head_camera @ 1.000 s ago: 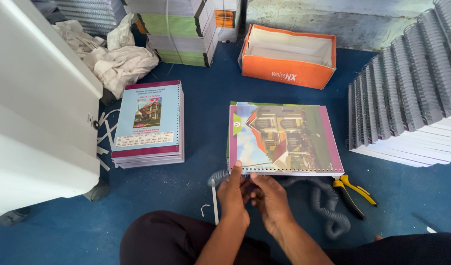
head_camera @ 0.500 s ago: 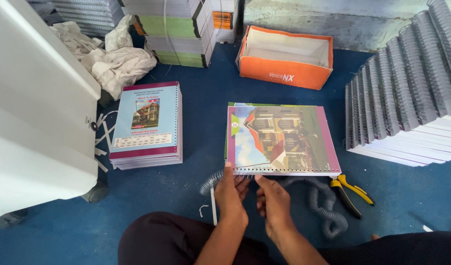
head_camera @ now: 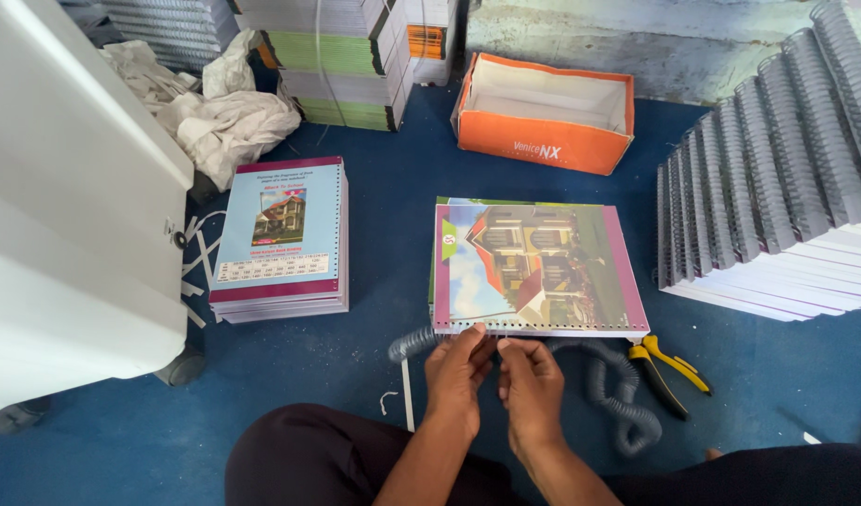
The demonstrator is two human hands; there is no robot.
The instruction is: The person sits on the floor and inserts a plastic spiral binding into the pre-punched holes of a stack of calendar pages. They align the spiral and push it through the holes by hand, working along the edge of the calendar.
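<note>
A punched notebook (head_camera: 539,266) with a house picture on its cover lies on the blue floor in front of me, its holed edge toward me. My left hand (head_camera: 457,370) and my right hand (head_camera: 531,379) meet at that near edge, fingertips pinched on a thin wire of the grey spiral binding coil (head_camera: 610,386). The coil snakes along the floor under and to the right of my hands. What exactly sits between the fingertips is too small to make out.
A stack of unbound notebooks (head_camera: 281,238) lies at left beside a white machine (head_camera: 70,215). Bound spiral notebooks (head_camera: 777,197) are fanned out at right. Yellow-handled pliers (head_camera: 669,373) lie right of my hands. An orange box (head_camera: 545,114), crumpled cloth (head_camera: 215,108) and book stacks sit behind.
Both hands have moved up from below the notebook to its punched edge, fingertips now together at the holes. The notebook has not shifted.
</note>
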